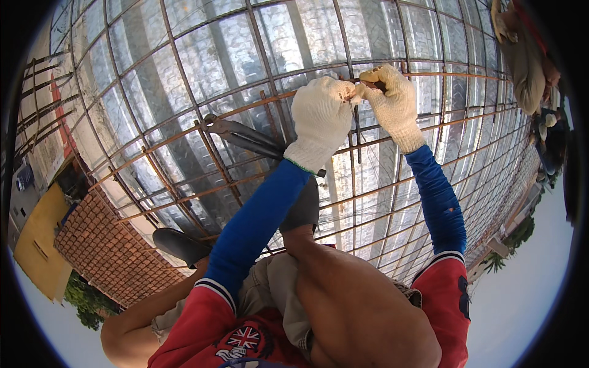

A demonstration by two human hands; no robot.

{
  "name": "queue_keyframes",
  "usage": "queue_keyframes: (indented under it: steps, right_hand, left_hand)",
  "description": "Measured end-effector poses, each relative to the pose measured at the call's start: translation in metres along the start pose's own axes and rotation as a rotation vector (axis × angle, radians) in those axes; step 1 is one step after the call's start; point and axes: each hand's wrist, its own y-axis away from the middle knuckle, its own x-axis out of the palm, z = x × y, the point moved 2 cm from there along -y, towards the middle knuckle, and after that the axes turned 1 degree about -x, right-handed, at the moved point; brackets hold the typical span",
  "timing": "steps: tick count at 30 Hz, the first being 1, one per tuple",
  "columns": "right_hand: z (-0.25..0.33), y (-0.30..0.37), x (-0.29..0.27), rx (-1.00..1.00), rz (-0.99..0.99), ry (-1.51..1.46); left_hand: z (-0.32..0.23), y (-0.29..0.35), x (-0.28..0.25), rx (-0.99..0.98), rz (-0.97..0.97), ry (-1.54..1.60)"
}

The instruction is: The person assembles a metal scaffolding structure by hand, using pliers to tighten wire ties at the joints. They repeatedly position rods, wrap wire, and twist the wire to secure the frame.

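Observation:
Both my hands wear white knit gloves and meet at a crossing of the rusty rebar grid [429, 75]. My left hand [322, 113] is closed, its soiled fingertips pinched together at the crossing. Beside it, my right hand [392, 101] has thumb and fingers curled together, touching the left fingertips. Anything between the fingers is too small or hidden to make out. A pair of dark pincers [239, 135] lies across the bars to the left. Its jaws point up and left, and its handles pass beneath my left wrist.
Ribbed, shiny metal decking [245, 61] lies beneath the bars. My shoes [181, 245] rest on the grid. Other people [527, 73] are at the upper right. Bar ends [46, 92] jut out at far left, above a tiled roof [110, 245].

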Motion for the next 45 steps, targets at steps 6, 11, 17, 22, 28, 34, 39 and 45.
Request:
queue_keyframes:
  steps: [6,11,17,22,28,34,39,45]
  right_hand:
    - [0.003,0.022,0.017,0.134,-0.18,-0.097]
    - [-0.004,0.04,0.036,0.407,-0.209,-0.39]
    - [-0.002,0.041,0.045,0.428,-0.287,-0.453]
    - [0.009,0.027,0.032,0.602,-0.158,-0.555]
    - [0.005,0.022,0.034,0.314,-0.206,-0.196]
    - [0.008,0.014,0.028,0.186,-0.132,0.146]
    - [0.026,0.009,0.029,0.944,-0.02,-0.637]
    - [0.027,0.023,0.036,1.027,-0.231,-1.074]
  left_hand:
    - [0.0,-0.016,-0.009,0.173,0.086,-0.104]
    - [0.0,-0.049,-0.012,0.425,0.246,-0.223]
    - [-0.03,-0.093,-0.007,0.59,0.632,-0.436]
    - [-0.038,-0.101,-0.012,0.717,0.627,-0.464]
    - [-0.037,-0.105,-0.004,0.743,0.609,-0.461]
    - [-0.036,-0.11,-0.013,0.637,0.647,-0.428]
    - [-0.003,-0.121,-0.051,0.452,0.44,-0.26]
    - [0.009,-0.102,-0.072,0.273,0.482,-0.293]
